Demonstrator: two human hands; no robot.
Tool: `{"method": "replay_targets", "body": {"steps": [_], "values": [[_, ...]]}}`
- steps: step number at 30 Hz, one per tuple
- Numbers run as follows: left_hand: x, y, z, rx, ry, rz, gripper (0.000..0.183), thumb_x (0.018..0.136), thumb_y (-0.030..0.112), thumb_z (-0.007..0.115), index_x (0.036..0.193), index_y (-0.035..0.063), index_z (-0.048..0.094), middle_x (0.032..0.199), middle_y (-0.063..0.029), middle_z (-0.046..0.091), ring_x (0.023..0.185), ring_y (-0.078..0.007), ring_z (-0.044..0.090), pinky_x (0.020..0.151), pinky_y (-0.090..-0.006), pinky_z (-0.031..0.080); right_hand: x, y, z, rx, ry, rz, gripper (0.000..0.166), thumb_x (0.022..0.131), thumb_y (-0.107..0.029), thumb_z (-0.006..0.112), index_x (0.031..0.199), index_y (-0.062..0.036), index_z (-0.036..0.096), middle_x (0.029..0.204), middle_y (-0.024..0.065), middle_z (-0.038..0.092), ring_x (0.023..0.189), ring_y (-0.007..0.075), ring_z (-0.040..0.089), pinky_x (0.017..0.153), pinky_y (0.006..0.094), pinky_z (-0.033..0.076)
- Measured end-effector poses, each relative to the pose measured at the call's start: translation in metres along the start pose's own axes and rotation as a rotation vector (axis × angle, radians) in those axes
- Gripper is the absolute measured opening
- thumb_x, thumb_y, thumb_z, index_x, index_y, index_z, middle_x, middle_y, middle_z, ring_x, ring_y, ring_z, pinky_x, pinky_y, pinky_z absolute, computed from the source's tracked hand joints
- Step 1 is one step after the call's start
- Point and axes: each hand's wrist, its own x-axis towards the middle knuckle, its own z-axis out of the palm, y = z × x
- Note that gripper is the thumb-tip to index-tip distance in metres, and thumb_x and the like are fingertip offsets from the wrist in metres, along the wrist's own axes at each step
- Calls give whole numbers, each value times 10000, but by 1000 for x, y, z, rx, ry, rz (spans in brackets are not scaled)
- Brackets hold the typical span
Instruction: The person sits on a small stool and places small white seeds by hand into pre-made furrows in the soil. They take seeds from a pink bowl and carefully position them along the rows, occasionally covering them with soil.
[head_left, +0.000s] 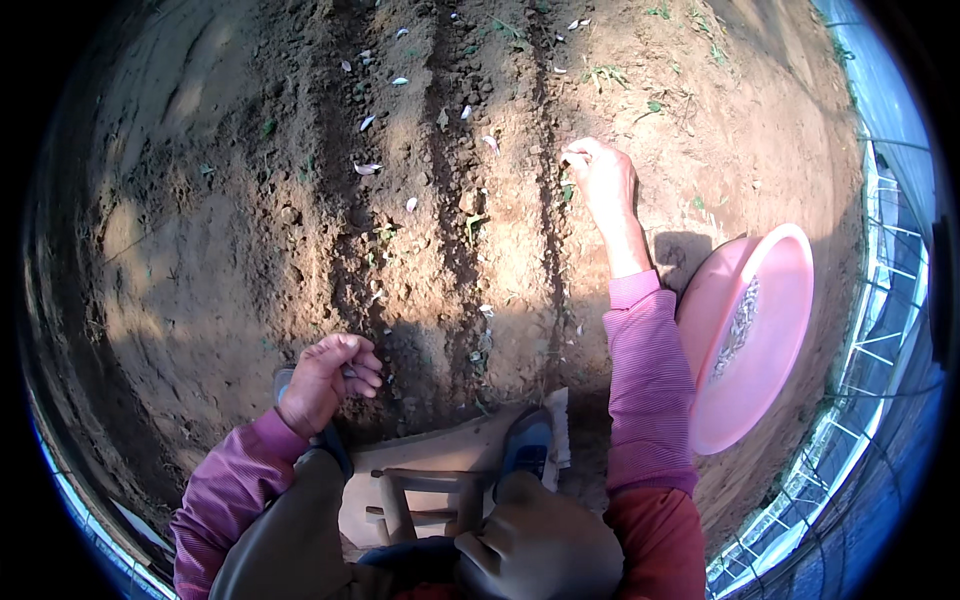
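My right hand (604, 180) reaches out to the soil at the rightmost furrow (551, 225), thumb and fingertips pinched together. Whether a clove is between them is hidden. My left hand (326, 379) hovers near my left shoe, palm turned inward, its curled fingers around a small pale garlic clove (348, 370). Pale garlic cloves lie spaced along the furrows ahead, among them one clove (367, 169) in the left furrow, another (490, 144) in the middle and a nearer one (487, 310).
To the right of my right forearm, a pink plastic basin (791, 360) sits tilted with many cloves (739, 326) inside. Between my shoes stands a small wooden stool (401, 502) over a flat pale sheet (442, 442). Plastic sheeting and metal framing (877, 300) border the right side.
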Motion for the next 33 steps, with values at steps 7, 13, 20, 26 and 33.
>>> {"method": "replay_targets", "body": {"steps": [7, 13, 20, 26, 33], "values": [[-2, 2, 4, -8, -10, 11, 225, 1006, 174, 485, 1053, -7, 610, 897, -158, 688, 741, -238, 696, 645, -338, 592, 0, 5, 16, -27, 172, -83, 71, 803, -167, 688, 847, -111, 681, 833, 93, 692, 803, 273, 665, 772, 392, 513], [3, 0, 4, 11, -29, -4, 221, 1006, 174, 482, 1043, -5, 606, 905, -160, 688, 752, -242, 694, 644, -342, 593, 1, 19, 34, -312, 197, -283, 107, 806, -186, 694, 892, -127, 673, 916, 79, 666, 944, 270, 612, 867, 421, 433], [0, 3, 5, -6, -14, 14, 236, 1007, 175, 462, 1050, -17, 592, 912, -168, 681, 760, -256, 692, 649, -349, 589, -3, -82, 29, -298, 202, -528, 190, 801, -286, 734, 900, -126, 713, 848, 45, 629, 866, 237, 576, 792, 399, 411], [-7, 6, -2, -19, -40, 34, 237, 1009, 183, 459, 1062, -8, 589, 910, -165, 682, 759, -253, 691, 652, -347, 584, 8, -72, 12, 189, 73, -134, 153, 833, -210, 728, 950, -113, 739, 880, 52, 700, 821, 202, 662, 764, 335, 500], [-14, 14, -22, -78, 15, 56, 239, 1010, 161, 447, 1057, -17, 599, 893, -164, 688, 734, -256, 694, 645, -358, 594, 34, -3, -21, -147, 108, -112, 146, 829, -170, 699, 966, -134, 736, 921, 125, 694, 852, 304, 667, 774, 395, 523]]}}
